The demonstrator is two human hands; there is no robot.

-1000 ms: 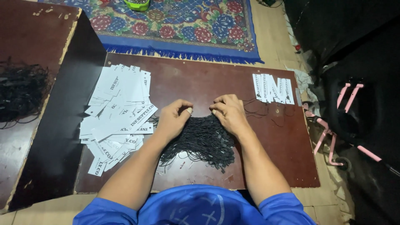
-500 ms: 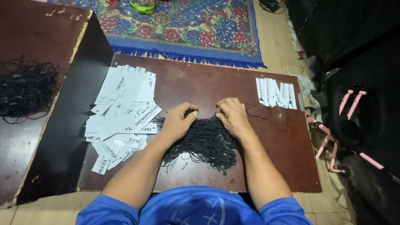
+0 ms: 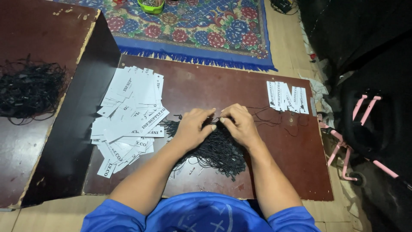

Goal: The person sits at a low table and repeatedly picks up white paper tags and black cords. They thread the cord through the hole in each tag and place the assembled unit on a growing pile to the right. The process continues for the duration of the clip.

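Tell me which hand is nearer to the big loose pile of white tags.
Left. The left hand rests on the black strings just beside the pile of white tags. The right hand sits farther off, on the strings' other side.

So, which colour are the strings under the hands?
Black; the pile of strings shows best in the head view.
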